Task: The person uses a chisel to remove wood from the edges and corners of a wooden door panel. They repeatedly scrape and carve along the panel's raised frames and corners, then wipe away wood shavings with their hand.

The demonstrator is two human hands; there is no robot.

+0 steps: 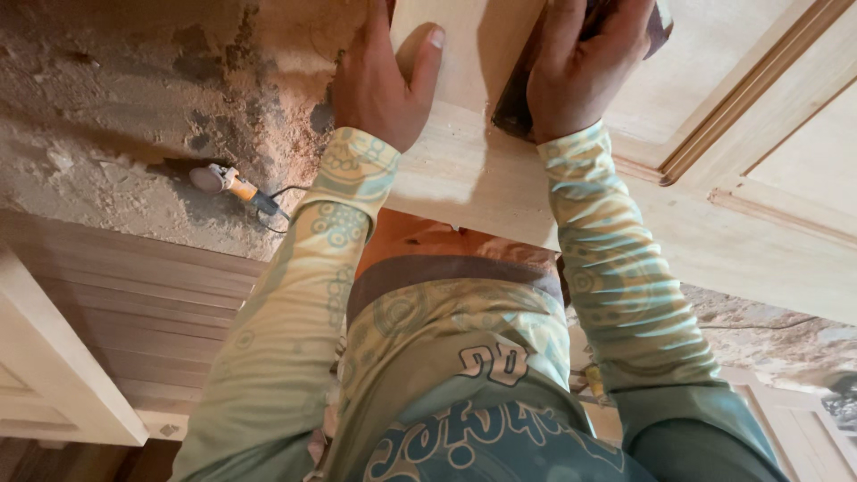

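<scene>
Big pale wooden door (759, 205) laid flat, filling the upper right and running out of frame at top and right; near edge slanting down from centre to the right border, with moulded panel frames further in. Below and left of that edge, dusty sawdust-strewn floor (116, 116), open and uncluttered except for a small power tool (228, 181) with a yellow body and dark cord, lying well apart from the door. Slatted wood panel (134, 303) along the left, a white-edged board (62, 375) cutting across the lower left corner. More pale joinery at lower right, partly lost behind the sleeve and hard to make out. Patterned pale-green sleeves and torso taking up the middle and bottom, hiding the floor directly beneath the door edge. Left hand (379, 85) pressed flat on the door's plain rail near its edge, thumb stretched out along the wood, fingers cut off by the top of the frame. Right hand (580, 76) just beside, curled over and gripping a dark sanding block (513, 112), held against the door surface; only the block's lower corner and a bit by the fingertips visible, the rest covered by the palm or cropped. Narrow strip of bare rail between the two hands; plenty of free surface to the right.
</scene>
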